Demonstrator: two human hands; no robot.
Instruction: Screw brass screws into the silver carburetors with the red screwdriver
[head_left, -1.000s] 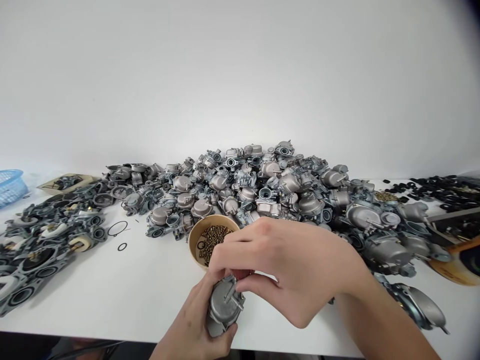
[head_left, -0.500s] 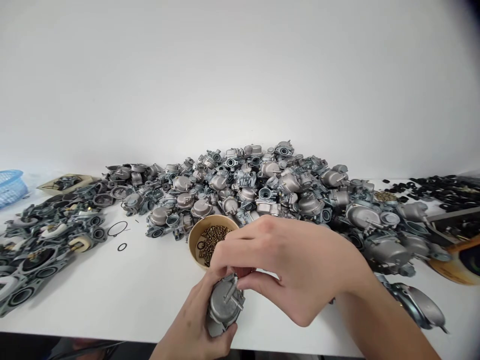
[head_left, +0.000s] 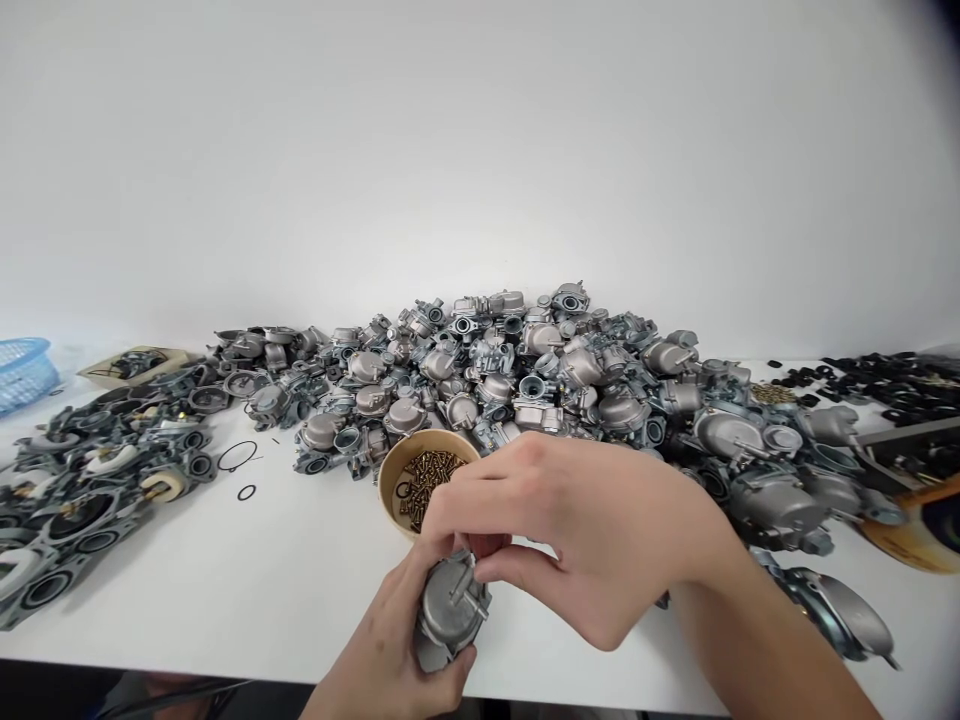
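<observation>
A grey metal carburetor (head_left: 452,605) is held near the table's front edge, its rounded bowl facing up. My left hand (head_left: 397,630) is wrapped round its left side, thumb at the bottom. Bent over its top right edge is my right hand (head_left: 570,530), thumb and fingers pressed together at the rim; whatever they pinch is hidden behind the knuckles. Just behind the hands stands a round tan bowl (head_left: 386,480) with many brass-coloured screws (head_left: 431,475) and a black ring inside.
A large heap of carburetors (head_left: 540,390) spans the back. Open carburetor bodies (head_left: 90,510) lie at left, near two black rings (head_left: 246,492). Black parts (head_left: 892,385) and an orange container (head_left: 911,525) are at right. A blue basket (head_left: 26,370) is far left.
The view has shifted very slightly. Both hands keep nearly the same grip and position at the carburetor.
</observation>
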